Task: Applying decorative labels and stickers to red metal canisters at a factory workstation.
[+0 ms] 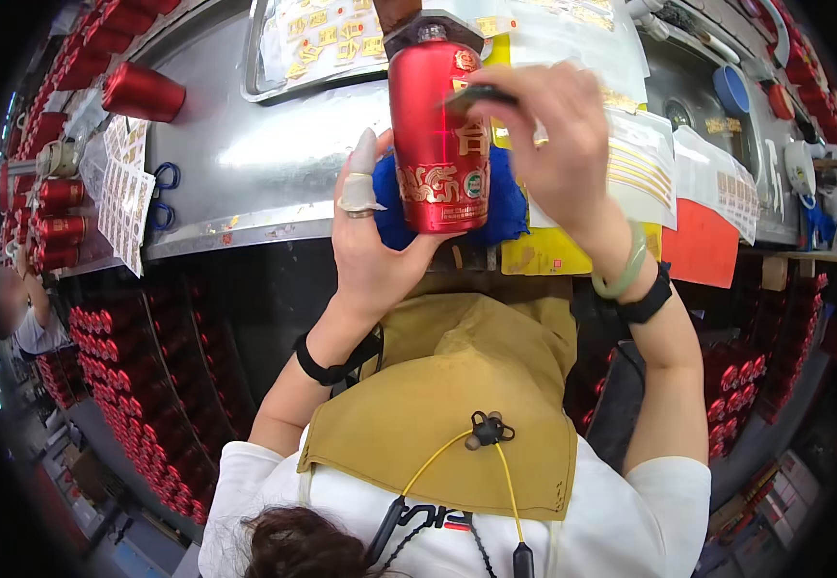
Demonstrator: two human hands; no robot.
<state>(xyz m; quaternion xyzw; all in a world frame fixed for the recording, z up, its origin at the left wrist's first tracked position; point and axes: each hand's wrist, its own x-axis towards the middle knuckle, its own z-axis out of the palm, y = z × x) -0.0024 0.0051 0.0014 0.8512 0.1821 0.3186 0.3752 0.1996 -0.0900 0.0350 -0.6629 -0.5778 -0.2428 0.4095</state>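
A glossy red bottle (423, 130) with gold raised characters and a gold ornamental band lies on a bunched blue cloth (509, 207), its neck pointing away from me. Thin red light lines cross on its front. My left hand (372, 255) steadies it from the left near the base, one finger covered by a white finger cot (360, 164). Above the bottle's right side, my right hand (563, 144) is closed on a small dark tool (481, 93) whose tip is over the gold characters. The hand is slightly blurred, and the tool's exact kind is unclear.
A metal tray (256, 72) of gold pieces sits at the back. Blue-handled scissors (164, 197) and sticker sheets (129, 197) lie left, near another red bottle (145, 92). To the right are gold strips (642, 173), a red sheet (698, 243) and a blue cup (730, 89).
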